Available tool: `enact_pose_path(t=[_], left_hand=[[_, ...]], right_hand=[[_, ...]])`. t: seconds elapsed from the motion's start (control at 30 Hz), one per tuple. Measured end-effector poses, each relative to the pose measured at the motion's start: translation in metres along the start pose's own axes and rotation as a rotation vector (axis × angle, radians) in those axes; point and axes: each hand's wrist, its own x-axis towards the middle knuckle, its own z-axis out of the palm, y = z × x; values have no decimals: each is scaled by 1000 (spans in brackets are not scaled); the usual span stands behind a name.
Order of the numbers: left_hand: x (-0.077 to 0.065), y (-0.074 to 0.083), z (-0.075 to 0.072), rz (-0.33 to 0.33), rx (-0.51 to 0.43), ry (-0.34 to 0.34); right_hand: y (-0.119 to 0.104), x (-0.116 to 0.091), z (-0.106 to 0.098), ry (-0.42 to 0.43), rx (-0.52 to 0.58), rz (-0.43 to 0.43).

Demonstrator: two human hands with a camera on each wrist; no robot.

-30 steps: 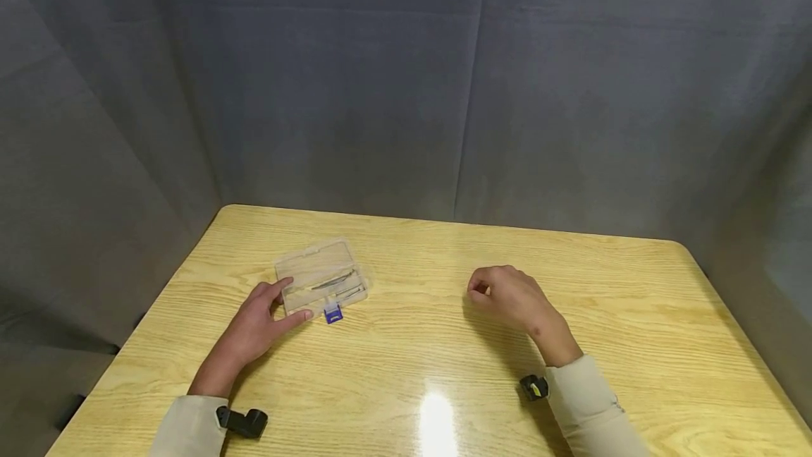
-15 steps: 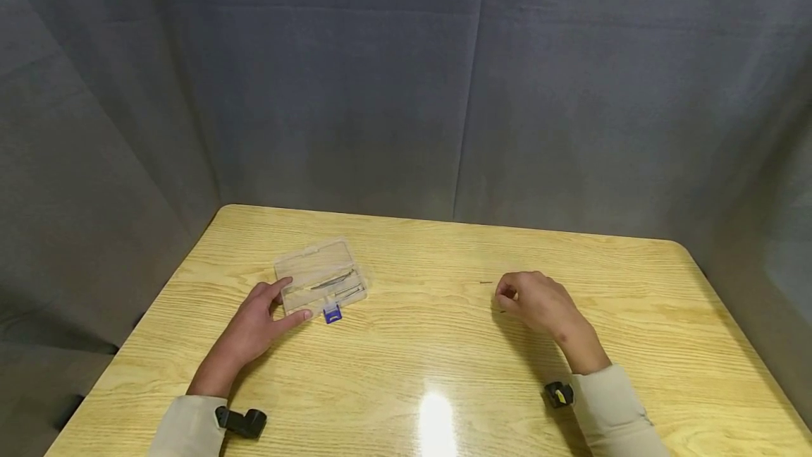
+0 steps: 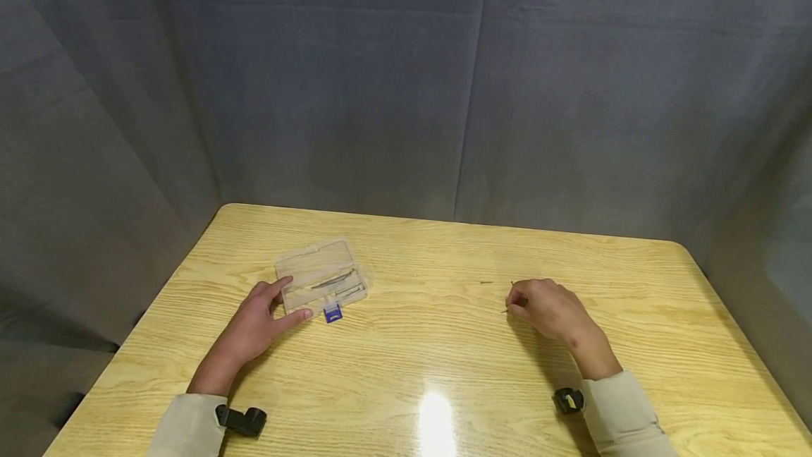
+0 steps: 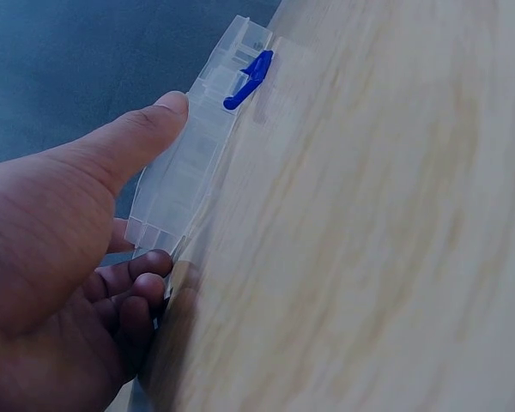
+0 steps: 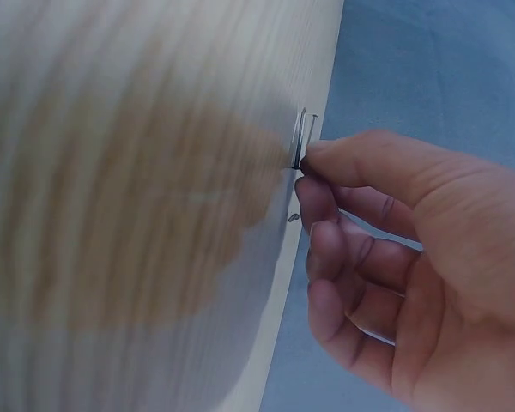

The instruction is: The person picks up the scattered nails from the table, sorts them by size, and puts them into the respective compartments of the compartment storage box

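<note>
A clear plastic box [image 3: 317, 264] with a blue latch [image 3: 333, 313] lies at the left of the table. Several thin metal nails [image 3: 349, 293] are inside its compartments. My left hand [image 3: 256, 323] grips the box's left end, thumb at the front corner and a fingertip over the side; the latch [image 4: 251, 79] hangs loose in the left wrist view. To the right, my right hand [image 3: 548, 309] pinches a thin nail [image 5: 313, 127] between thumb and index finger, close to the tabletop. Fingertips partly hide it. Another nail [image 3: 486, 282] lies just left of that hand.
A small dark piece [image 5: 293, 218] rests on the wood near the right fingers in the right wrist view. The wooden table [image 3: 406, 344] ends at a grey curtain [image 3: 355, 104] behind. Black wrist cameras [image 3: 244, 420] sit at both sleeves.
My right hand has shifted right and slightly toward me, and a nail it had covered now shows on the table. The left hand and box have stayed put.
</note>
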Motion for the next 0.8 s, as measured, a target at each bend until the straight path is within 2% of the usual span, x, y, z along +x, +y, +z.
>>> enact_pose_path(t=[0.5,0.8], left_hand=[[-1,-1,1,-5,5,5],[0,-2,1,0,15,12]], right_hand=[[4,-3,1,-19,2,34],[4,-3,1,2,9,-8]])
